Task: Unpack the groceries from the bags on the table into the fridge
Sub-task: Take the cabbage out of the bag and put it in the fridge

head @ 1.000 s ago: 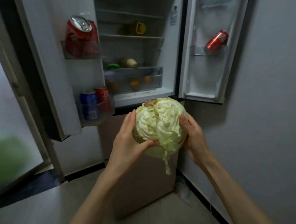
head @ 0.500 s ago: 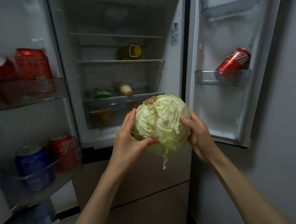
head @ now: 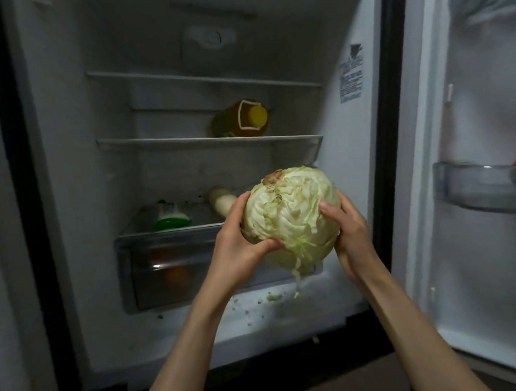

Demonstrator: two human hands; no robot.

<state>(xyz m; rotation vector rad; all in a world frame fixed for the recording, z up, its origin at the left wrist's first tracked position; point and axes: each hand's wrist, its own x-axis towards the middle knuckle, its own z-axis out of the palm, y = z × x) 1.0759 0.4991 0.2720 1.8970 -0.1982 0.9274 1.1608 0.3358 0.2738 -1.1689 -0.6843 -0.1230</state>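
Note:
A pale green head of cabbage, brown stem end up, is held between both hands in front of the open fridge. My left hand grips its left side with the thumb curled under. My right hand grips its right side. A loose leaf strip hangs from the cabbage's underside. The cabbage is level with the clear crisper drawer and the shelf above it.
A yellow-capped bottle lies on the middle shelf. A green-bottomed bottle and a white radish lie on the drawer's lid. Orange fruit shows inside the drawer. The right door's bin holds a red can. Cabbage scraps litter the fridge floor.
The view has closed in on the fridge interior, and the cabbage, still held in both hands, has come nearer to the shelves. The left door's cans have left the view.

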